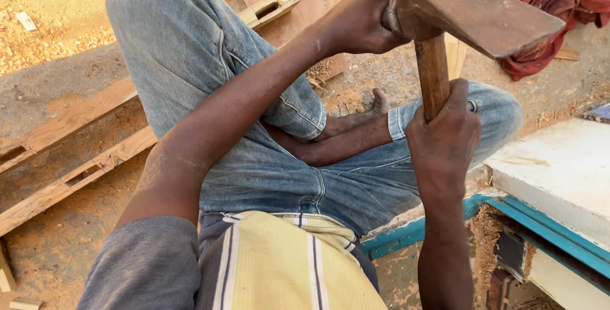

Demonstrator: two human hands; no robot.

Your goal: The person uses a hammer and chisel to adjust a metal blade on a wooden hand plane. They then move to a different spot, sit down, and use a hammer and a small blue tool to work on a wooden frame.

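My left hand (pixel 356 17) clenches the rusty adze head (pixel 470 8) at upper right while my right hand (pixel 441 132) grips its wooden handle (pixel 432 75); I judge a loose head could slip toward my bare foot (pixel 375 106).

Red cloth (pixel 559 5) cut off top-right

Faded blue jeans (pixel 210 49) with rolled cuffs, grey sleeve (pixel 143 265), yellow striped cloth (pixel 279 265).
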